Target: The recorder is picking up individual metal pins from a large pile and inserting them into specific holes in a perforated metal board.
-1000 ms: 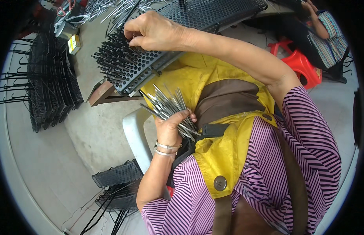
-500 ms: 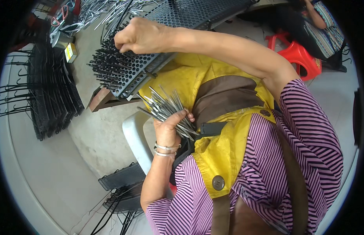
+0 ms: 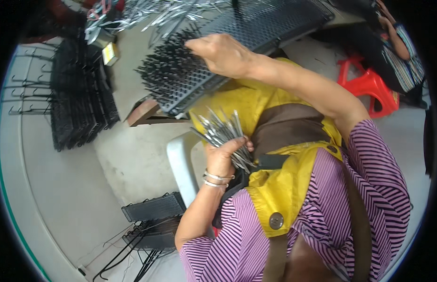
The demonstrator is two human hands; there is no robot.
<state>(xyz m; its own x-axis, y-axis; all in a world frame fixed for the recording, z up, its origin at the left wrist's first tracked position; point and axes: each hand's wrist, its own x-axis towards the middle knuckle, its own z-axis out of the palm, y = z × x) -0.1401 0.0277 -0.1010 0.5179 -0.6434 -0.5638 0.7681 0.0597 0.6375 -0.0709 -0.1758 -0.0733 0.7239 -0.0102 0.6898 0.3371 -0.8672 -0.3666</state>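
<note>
Head view, looking down your front. Your left hand [image 3: 224, 157] sits at the centre of the frame, just above your yellow apron [image 3: 279, 188]; its fingers [image 3: 237, 142] are curled tight around a bundle of thin metal pins [image 3: 222, 131], whose free ends fan upward and to the left. Two bangles [image 3: 217, 180] ring the wrist below it. Your right hand [image 3: 225, 54] is in the upper centre, reaching out over the black perforated tray [image 3: 275, 23]; its fingers point left and downward, bunched together at the edge of the pins already standing in the tray [image 3: 169, 73]. Whether they pinch a pin cannot be told, since the fingertips are lost among the dark pins. The tray lies tilted on the desk [image 3: 129, 80], its near corner overhanging the desk edge in the upper centre-left. A loose heap of bright metal pins [image 3: 167, 14] lies on the desk along the top of the frame, just beyond the tray. Stacked black wire racks [image 3: 77, 103] occupy the upper left, on the floor [image 3: 68, 188]. More black racks [image 3: 155, 221] lie on the floor at lower centre-left, beside a pale plastic seat [image 3: 181, 164]. A red plastic stool [image 3: 369, 87] stands at the upper right, near another person's striped sleeve [image 3: 406, 51].
</note>
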